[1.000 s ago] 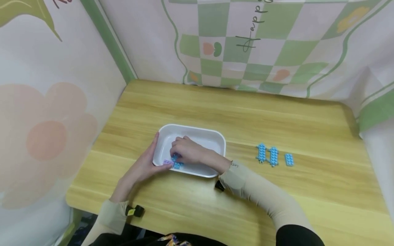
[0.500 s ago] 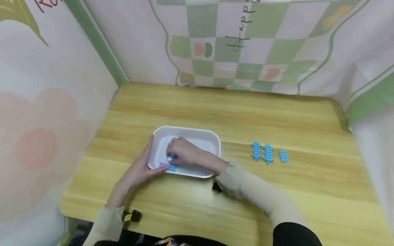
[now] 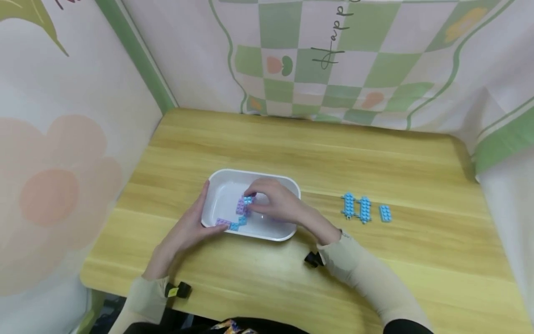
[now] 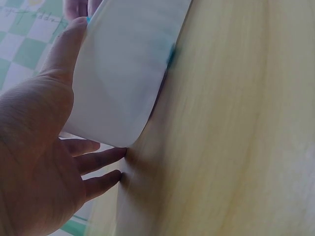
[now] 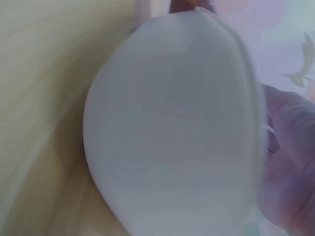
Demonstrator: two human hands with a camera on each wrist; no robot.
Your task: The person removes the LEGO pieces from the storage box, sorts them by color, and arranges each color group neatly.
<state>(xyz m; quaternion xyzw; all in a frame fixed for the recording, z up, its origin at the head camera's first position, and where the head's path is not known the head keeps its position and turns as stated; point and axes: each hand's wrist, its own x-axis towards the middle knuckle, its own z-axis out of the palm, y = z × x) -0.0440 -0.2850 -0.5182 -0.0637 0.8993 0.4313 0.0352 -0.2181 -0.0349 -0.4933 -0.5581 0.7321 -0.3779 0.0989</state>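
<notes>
A white tray point(image 3: 222, 197) sits on the table. My left hand point(image 3: 183, 227) holds its near left corner, thumb over the front rim and fingers along the short side. The left wrist view shows these fingers against the outer wall point(image 4: 118, 73). Inside the tray, my right hand point(image 3: 277, 199) pinches a small blue brick point(image 3: 248, 200) between thumb and fingers. Close beside that brick is a purple brick point(image 3: 240, 207). Another purple brick point(image 3: 222, 221) and small blue bricks point(image 3: 235, 227) lie in the near left corner. In the right wrist view, the tray wall hides the fingertips.
Right of the tray, two blue plates with side pegs point(image 3: 348, 205) point(image 3: 365, 210) and a plain blue brick point(image 3: 385, 213) lie in a row on the wooden table point(image 3: 267, 144). Patterned curtains stand behind and at left. Black devices point(image 3: 312, 260) sit at both wrists.
The right hand has moved right and slightly back inside the tray, uncovering blue and purple bricks. The left hand stays at the corner. The view shifts slightly.
</notes>
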